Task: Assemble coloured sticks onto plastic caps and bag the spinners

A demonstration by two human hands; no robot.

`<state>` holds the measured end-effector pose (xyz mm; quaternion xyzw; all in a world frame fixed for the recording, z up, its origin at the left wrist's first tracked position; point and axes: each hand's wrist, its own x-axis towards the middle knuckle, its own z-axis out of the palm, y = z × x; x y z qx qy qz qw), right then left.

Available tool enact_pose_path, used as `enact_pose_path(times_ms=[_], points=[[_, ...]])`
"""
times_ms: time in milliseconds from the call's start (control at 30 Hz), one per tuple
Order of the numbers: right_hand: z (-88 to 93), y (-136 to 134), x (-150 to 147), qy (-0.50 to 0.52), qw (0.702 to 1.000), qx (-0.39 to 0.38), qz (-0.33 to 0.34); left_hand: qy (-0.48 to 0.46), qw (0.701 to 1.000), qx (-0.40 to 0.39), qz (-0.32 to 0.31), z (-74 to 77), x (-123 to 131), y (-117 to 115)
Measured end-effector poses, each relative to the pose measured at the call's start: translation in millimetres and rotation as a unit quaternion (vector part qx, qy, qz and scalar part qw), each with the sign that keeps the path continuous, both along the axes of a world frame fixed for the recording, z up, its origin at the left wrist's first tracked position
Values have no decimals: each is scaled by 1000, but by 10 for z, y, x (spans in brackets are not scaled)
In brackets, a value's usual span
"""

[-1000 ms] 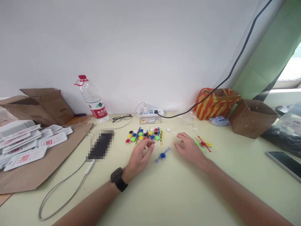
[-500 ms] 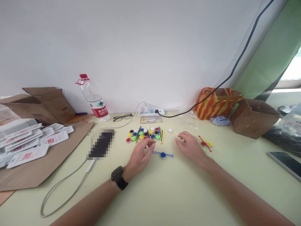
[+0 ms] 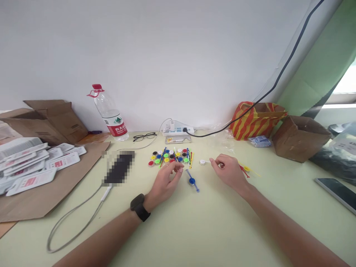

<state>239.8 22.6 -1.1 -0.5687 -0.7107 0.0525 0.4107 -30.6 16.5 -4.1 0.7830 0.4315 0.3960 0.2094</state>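
Observation:
My left hand [image 3: 166,180] rests on the pale green table [image 3: 194,230] with its fingers curled and the thumb against the fingertips; I see nothing in them. Just beyond it lies a cluster of small coloured round caps and thin coloured sticks [image 3: 171,157]. A blue disc on a blue stick [image 3: 191,180] lies on the table between my hands. My right hand [image 3: 228,171] pinches the end of a white stick with a white disc [image 3: 203,162]. Red and yellow stick pieces [image 3: 246,169] lie just right of that hand.
A phone on a cable [image 3: 118,168], glasses [image 3: 144,137], a power strip [image 3: 178,130] and a water bottle [image 3: 109,114] stand behind. At left, packets [image 3: 33,163] lie on cardboard. A striped bag [image 3: 256,120], a brown box [image 3: 299,138] and another phone [image 3: 338,189] are at right.
The blue disc piece has turned round on the table between my hands. My right hand moved left and closed on the white stick. My left hand stayed put.

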Motion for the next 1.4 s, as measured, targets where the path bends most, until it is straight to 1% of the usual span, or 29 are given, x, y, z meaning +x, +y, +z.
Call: enact_pose_path(times_ms=[267, 533, 600, 700, 767, 867, 967, 1067, 1233, 1400], points=[[37, -50, -34, 3, 1000, -8, 25, 2, 1000, -9, 0, -1, -1, 2], [129, -105, -66, 86, 996, 6, 19, -1, 1000, -10, 0, 2, 0, -3], [153, -134, -89, 104, 993, -9, 48, 0, 1000, -9, -2, -1, -1, -2], [162, -183, -139, 106, 986, -42, 120, 3, 1000, -4, -6, -3, 0, -2], [148, -214, -176, 88, 982, -56, 158, 2, 1000, -4, -5, -1, 0, -1], [118, -247, -217, 47, 978, -76, 191, 2, 1000, -6, -3, 4, 0, 2], [107, -260, -228, 2, 973, -93, 209, 7, 1000, -3, -9, 8, 1, 4], [117, -262, -222, -18, 972, -98, 212, 8, 1000, 1, -12, 6, 4, 5], [119, -270, -227, -2, 972, -90, 215, 6, 1000, -11, -8, 9, 7, -3], [108, -316, -266, 38, 970, -48, 234, -12, 1000, -16, -13, 32, -13, -21]])
